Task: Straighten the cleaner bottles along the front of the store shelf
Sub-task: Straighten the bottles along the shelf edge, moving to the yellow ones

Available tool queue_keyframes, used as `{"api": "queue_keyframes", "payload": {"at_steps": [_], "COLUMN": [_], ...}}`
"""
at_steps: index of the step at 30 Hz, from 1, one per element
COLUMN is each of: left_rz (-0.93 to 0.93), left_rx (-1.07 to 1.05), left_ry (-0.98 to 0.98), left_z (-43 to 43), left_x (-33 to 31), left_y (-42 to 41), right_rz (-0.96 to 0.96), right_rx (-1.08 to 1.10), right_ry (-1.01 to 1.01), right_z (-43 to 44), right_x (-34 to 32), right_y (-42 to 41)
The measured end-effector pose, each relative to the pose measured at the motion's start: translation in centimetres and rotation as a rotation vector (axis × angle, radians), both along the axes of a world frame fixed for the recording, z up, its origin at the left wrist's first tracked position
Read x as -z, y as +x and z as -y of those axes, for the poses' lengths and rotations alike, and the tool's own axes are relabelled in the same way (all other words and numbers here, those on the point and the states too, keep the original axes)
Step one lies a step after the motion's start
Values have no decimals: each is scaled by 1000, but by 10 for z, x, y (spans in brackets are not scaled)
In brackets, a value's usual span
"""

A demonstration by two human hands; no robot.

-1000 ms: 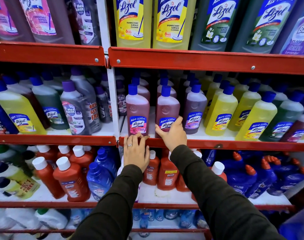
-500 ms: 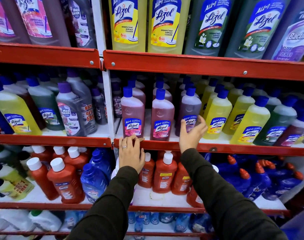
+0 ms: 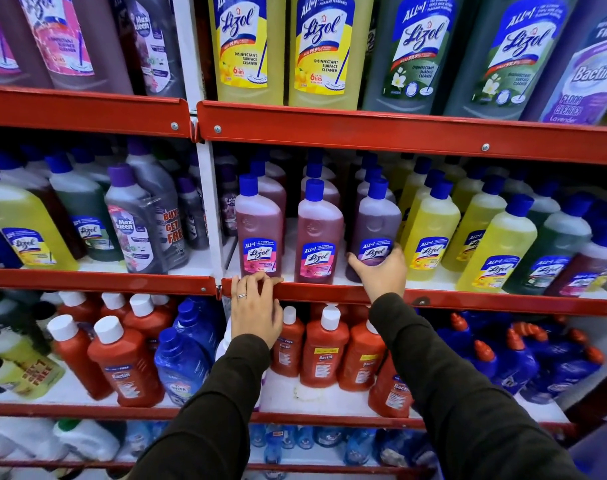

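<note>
Three blue-capped Lizol bottles stand at the front of the middle shelf: a pink one point(image 3: 259, 226), a second pink one point(image 3: 318, 233) and a purple one point(image 3: 376, 223). My right hand point(image 3: 381, 273) wraps around the base of the purple bottle, fingers on both sides of its label. My left hand point(image 3: 255, 311) rests on the red shelf rail point(image 3: 329, 293) just below the first pink bottle, fingers curled over the rail's top edge, holding no bottle. More pink and purple bottles stand in rows behind these three.
Yellow Lizol bottles point(image 3: 430, 233) stand right beside the purple one, then green ones point(image 3: 551, 247). A white upright post point(image 3: 210, 216) divides the shelf bays. Large bottles fill the top shelf; red Bactin bottles point(image 3: 324, 348) and blue bottles crowd the shelf below.
My right hand went from the second pink bottle rightward to the purple bottle and closed around its base. My left hand stayed on the rail.
</note>
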State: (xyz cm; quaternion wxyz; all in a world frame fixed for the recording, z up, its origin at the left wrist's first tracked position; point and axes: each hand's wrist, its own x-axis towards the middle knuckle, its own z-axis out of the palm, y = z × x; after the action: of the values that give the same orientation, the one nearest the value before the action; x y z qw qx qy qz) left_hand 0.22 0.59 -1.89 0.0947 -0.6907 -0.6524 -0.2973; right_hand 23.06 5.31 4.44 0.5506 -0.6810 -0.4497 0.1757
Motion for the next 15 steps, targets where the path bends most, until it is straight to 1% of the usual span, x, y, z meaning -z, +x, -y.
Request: {"api": "queue_keyframes", "payload": {"at_steps": [5, 11, 13, 15], "left_rz": [4, 28, 34, 41], "left_rx": [-12, -28, -30, -31], "left_ry": [-1, 7, 5, 1], "left_z": [2, 4, 5, 5], "left_x": [-2, -6, -7, -7], "left_y": [2, 5, 6, 7], "right_rz": [24, 59, 5, -84], "right_rx": [12, -23, -60, -59], "right_ry": [18, 9, 30, 120], "right_z": [16, 22, 23, 27], "right_x": [9, 8, 8, 7], "right_y": [1, 5, 9, 14]}}
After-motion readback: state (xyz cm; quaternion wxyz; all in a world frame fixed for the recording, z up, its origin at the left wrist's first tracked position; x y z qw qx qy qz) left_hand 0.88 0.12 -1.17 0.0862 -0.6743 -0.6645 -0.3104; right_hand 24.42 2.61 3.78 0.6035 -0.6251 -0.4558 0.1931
